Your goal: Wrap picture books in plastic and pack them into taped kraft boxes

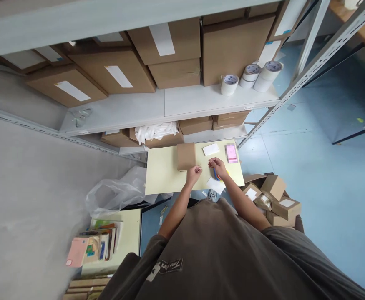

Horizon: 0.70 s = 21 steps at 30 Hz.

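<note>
My left hand (pixel 194 175) is at the front right corner of a small brown cardboard box (pixel 186 156) on the pale yellow table (pixel 162 179). Its fingers are drawn together in a pinch; anything between them is too small to make out. To the right, my right hand (pixel 218 166) also has its fingertips pinched, pointing toward the left one, and what they hold cannot be seen. Partly hidden under that hand lies a curved blue and yellow object (pixel 216 175). A white sheet of paper (pixel 215 185) overhangs the table's near edge. Beyond the hands rests a flat white pad (pixel 211 149).
A phone with a pink screen (pixel 231 153) lies at the table's right. Shelving ahead carries cardboard boxes (pixel 174 46) and rolls of tape (pixel 230 85). Several small parcels (pixel 287 206) are heaped at the right, a plastic bag (pixel 116 189) at the left, near books (pixel 104 241).
</note>
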{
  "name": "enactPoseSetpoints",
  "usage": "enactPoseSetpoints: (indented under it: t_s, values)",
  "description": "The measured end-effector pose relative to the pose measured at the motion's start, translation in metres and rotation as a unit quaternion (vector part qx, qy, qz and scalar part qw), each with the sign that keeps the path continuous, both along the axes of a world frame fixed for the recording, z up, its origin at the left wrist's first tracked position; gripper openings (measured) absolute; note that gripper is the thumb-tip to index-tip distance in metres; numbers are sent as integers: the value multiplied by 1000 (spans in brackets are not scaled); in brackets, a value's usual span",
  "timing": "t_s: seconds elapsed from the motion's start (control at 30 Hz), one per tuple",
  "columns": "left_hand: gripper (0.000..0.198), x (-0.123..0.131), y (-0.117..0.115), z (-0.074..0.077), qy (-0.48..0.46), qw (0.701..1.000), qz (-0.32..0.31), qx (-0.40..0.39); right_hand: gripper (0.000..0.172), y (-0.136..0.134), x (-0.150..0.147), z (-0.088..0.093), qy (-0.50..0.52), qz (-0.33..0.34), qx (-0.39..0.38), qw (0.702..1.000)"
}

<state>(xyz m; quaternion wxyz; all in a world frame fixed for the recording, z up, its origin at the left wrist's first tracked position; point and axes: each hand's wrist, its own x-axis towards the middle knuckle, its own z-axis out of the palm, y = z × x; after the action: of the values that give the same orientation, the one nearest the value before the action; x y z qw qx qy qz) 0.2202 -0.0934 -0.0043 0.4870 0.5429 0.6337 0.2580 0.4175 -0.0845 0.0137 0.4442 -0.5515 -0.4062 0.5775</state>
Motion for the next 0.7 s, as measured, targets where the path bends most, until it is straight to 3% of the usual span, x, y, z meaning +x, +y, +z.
enactPoseSetpoints:
  t_s: [0.1, 0.2, 0.33, 0.43, 0.53, 0.7]
  values:
    - [46, 26, -13, -35, 86, 989, -96, -67, 50, -1, 2, -1, 17, -5, -12, 1000]
    - [70, 53, -31, -69, 211, 961, -142, -110, 50, -1, 0, -3, 33, -33, -30, 998]
    - [68, 67, -45, -99, 324, 930, -142, -96, 46, -3, 2, -11, 40, -87, -46, 994]
    - [53, 54, -41, -112, 330, 936, -103, -70, 46, -11, 9, -19, 22, -104, -62, 992]
    - [45, 29, -31, -120, 311, 944, -61, -95, 49, -19, 9, -31, 19, -115, -80, 990]
    - [24, -1, -28, -114, 286, 950, -36, -122, 53, -27, -9, -47, 18, -103, -95, 990]
